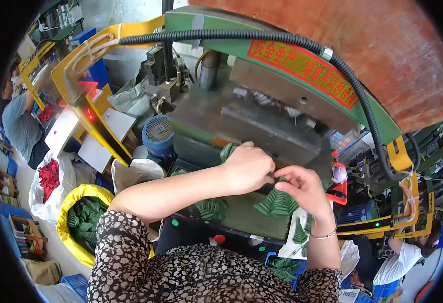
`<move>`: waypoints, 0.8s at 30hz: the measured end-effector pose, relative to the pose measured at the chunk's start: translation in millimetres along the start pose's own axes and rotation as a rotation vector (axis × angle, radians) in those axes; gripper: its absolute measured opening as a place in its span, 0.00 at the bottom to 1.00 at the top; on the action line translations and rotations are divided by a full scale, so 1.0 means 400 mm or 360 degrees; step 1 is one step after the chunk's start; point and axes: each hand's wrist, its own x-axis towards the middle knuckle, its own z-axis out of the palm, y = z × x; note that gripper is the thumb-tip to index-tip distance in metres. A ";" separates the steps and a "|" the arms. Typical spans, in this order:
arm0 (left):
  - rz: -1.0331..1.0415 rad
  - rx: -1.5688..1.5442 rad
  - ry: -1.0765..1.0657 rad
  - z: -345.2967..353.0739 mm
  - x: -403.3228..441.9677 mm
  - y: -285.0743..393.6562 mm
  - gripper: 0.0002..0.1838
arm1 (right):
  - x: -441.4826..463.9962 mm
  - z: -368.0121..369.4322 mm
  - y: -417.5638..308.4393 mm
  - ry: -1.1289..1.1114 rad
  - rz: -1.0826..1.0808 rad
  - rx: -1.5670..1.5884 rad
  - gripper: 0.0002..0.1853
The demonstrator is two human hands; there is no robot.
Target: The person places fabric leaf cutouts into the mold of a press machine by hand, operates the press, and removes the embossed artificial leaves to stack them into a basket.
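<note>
My left hand [248,169] is closed, its back to the camera, over the front of the press. A green leaf piece [227,152] shows just beyond its knuckles. Close on its right, my right hand [302,188] has its thumb and forefinger bent toward the left hand's fingertips, where what they grip is too small to make out. Below the right hand lies a green ribbed leaf [276,203] on the green work surface [251,217]. Another ribbed leaf [212,208] lies under my left forearm.
The metal press block [272,134] stands beyond my hands, under a green frame. A yellow-rimmed bag [63,230] of green leaves and a white bag [37,194] of red pieces stand left. Red button [220,238] at the front edge. Other people work at far left and right.
</note>
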 end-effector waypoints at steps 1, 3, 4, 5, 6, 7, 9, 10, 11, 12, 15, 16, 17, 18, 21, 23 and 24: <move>-0.0042 0.0108 0.0088 -0.001 0.019 -0.016 0.16 | 0.002 -0.014 -0.005 0.0129 -0.0057 -0.0034 0.06; -0.0086 0.0214 0.0179 0.001 0.054 -0.054 0.16 | 0.021 -0.042 -0.005 0.0256 -0.0117 -0.0068 0.06; -0.0197 0.0301 0.0259 -0.006 0.077 -0.080 0.15 | 0.040 -0.064 -0.003 0.0302 -0.0128 -0.0175 0.07; -0.0310 0.0389 0.0336 -0.013 0.099 -0.109 0.15 | 0.062 -0.084 -0.001 0.0347 -0.0138 -0.0279 0.07; -0.0421 0.0476 0.0412 -0.017 0.121 -0.141 0.14 | 0.085 -0.101 0.001 0.0394 -0.0148 -0.0381 0.07; -0.0420 0.0479 0.0411 -0.007 0.144 -0.184 0.14 | 0.113 -0.113 0.008 0.0395 -0.0149 -0.0379 0.07; -0.0708 0.0638 0.0517 0.034 0.193 -0.289 0.15 | 0.190 -0.134 0.039 0.0434 -0.0247 -0.0508 0.07; -0.0707 0.0639 0.0517 0.065 0.215 -0.346 0.15 | 0.226 -0.142 0.054 0.0454 -0.0295 -0.0573 0.07; -0.0858 0.0634 0.0569 0.088 0.236 -0.393 0.15 | 0.258 -0.150 0.065 0.0454 -0.0296 -0.0573 0.07; -0.1008 0.0629 0.0621 0.114 0.250 -0.437 0.16 | 0.291 -0.157 0.075 0.0441 -0.0186 -0.0504 0.07; -0.1074 0.0511 0.0519 0.123 0.251 -0.466 0.16 | 0.377 -0.174 0.130 0.0411 0.0041 -0.0358 0.10; -0.1108 0.0452 0.0472 0.116 0.248 -0.466 0.17 | 0.405 -0.183 0.152 0.0642 -0.0363 -0.0787 0.11; -0.1111 0.0454 0.0475 0.105 0.238 -0.471 0.17 | 0.431 -0.192 0.172 0.0865 -0.0780 -0.1213 0.12; -0.1114 0.0381 0.0484 0.089 0.223 -0.480 0.17 | 0.454 -0.205 0.191 0.1083 -0.1206 -0.1635 0.14; -0.1123 0.0237 0.0496 0.046 0.182 -0.479 0.19 | 0.476 -0.214 0.152 0.1085 -0.1114 -0.1470 0.15; -0.0677 0.0261 0.0401 0.050 0.163 -0.474 0.22 | 0.491 -0.211 0.150 0.1082 -0.1066 -0.1385 0.16; -0.0457 0.0271 0.0357 0.053 0.155 -0.468 0.24 | 0.506 -0.204 0.145 0.1046 -0.1052 -0.1324 0.16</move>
